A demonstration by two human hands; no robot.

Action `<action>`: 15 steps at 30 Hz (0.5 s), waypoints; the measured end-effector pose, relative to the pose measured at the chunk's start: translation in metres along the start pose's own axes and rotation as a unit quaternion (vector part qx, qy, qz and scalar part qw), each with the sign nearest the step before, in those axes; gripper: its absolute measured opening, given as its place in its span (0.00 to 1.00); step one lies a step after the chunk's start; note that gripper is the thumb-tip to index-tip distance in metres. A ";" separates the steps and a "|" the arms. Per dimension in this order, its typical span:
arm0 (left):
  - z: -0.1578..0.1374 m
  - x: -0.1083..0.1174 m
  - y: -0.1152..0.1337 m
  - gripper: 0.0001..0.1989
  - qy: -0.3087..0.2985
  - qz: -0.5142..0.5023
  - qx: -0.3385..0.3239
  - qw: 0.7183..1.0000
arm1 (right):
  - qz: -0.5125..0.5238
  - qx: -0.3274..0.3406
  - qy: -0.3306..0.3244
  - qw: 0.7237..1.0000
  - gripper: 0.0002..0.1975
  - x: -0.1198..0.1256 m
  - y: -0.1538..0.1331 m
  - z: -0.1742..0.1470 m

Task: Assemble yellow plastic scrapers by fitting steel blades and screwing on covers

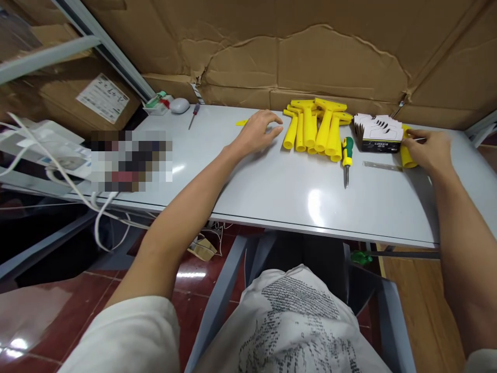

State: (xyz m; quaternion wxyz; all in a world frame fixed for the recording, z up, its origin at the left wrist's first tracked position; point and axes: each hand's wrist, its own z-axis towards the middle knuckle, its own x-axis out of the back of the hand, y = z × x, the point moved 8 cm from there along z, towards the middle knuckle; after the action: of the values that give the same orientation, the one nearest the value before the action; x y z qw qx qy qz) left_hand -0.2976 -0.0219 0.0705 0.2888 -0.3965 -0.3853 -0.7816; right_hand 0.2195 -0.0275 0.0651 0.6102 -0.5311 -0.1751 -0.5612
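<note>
Across the white tabletop [267, 189], your left hand [259, 133] sits with fingers loosely parted, seemingly empty, just left of the heaped yellow handles [327, 126]. Past the screwdriver [347, 149], metal strip [382, 166] and stacked cards [378, 135], your right hand [432, 148] seems to pinch a single yellow piece [407, 154] between thumb and fingers; a steady grip, angled away from the cards, should avoid knocking them.

No legible text, carton label [103, 98] unclear, black box lettering [382, 146] too small, shirt print [301, 298] blurred
</note>
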 end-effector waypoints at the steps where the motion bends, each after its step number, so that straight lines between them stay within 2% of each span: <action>1: -0.001 -0.001 0.004 0.21 0.000 -0.006 -0.003 1.000 | 0.002 -0.003 -0.002 1.000 0.13 -0.001 0.000 0.000; 7: -0.002 -0.012 0.030 0.32 -0.024 -0.023 -0.037 0.999 | -0.028 -0.002 -0.024 0.999 0.20 -0.004 -0.009 -0.001; 15: -0.008 -0.028 0.038 0.49 -0.090 -0.030 -0.046 0.994 | -0.125 0.064 -0.079 0.987 0.27 -0.013 -0.029 -0.012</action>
State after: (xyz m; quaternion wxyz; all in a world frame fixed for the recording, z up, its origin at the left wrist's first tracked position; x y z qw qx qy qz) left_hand -0.2580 -0.0450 0.0581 0.2101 -0.4666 -0.3852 -0.7679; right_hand 0.1860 -0.0251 0.0630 0.5521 -0.5074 -0.3239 -0.5769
